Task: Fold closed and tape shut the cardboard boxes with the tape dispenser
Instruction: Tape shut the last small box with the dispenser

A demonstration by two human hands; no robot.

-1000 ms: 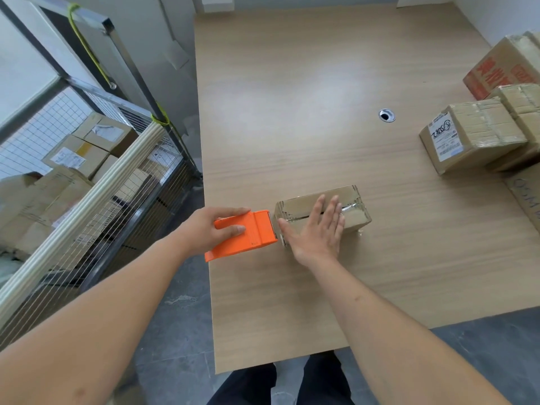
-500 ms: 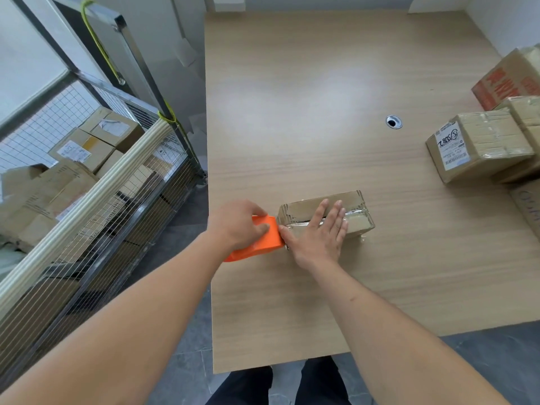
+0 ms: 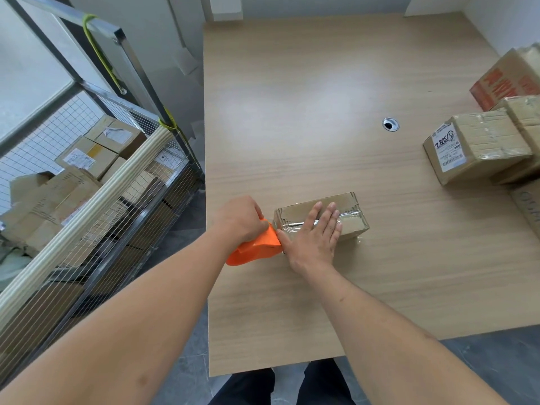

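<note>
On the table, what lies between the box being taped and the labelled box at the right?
Nothing: in the head view only bare table lies between the small box and the labelled box.

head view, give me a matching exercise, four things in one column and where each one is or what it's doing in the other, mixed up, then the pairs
Things
1. left hand
2. right hand
3. labelled box
4. round cable hole

Places or states
A. lies flat on top of the small box
B. set in the table, beyond the small box
C. grips the orange tape dispenser at the small box's left end
D. sits near the table's right edge beside other boxes

Pairs: 1-C, 2-A, 3-D, 4-B
</note>
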